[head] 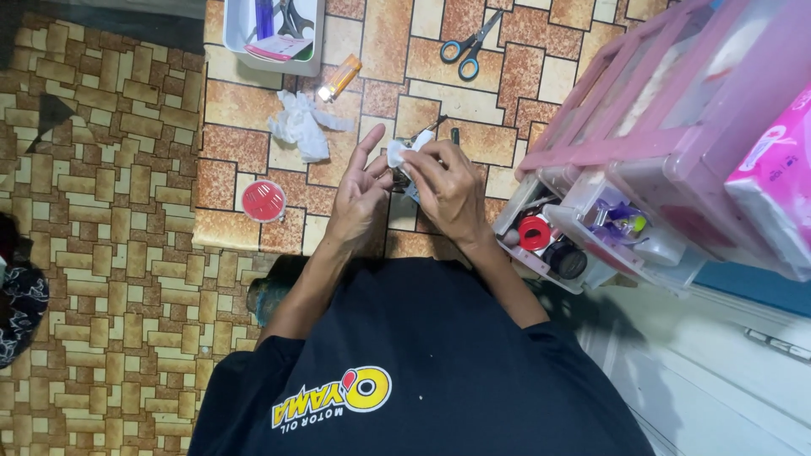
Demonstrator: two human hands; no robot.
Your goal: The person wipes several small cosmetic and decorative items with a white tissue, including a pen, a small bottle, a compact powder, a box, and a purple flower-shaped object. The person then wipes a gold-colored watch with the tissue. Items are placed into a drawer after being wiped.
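The right hand (449, 190) pinches a white tissue (404, 153); the left hand (359, 196) is open, fingers spread, touching it; scissors (467, 48) lie well apart.

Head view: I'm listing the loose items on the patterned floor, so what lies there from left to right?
Red round case → crumpled white tissue → orange lighter → blue-handled scissors → pink drawer unit.
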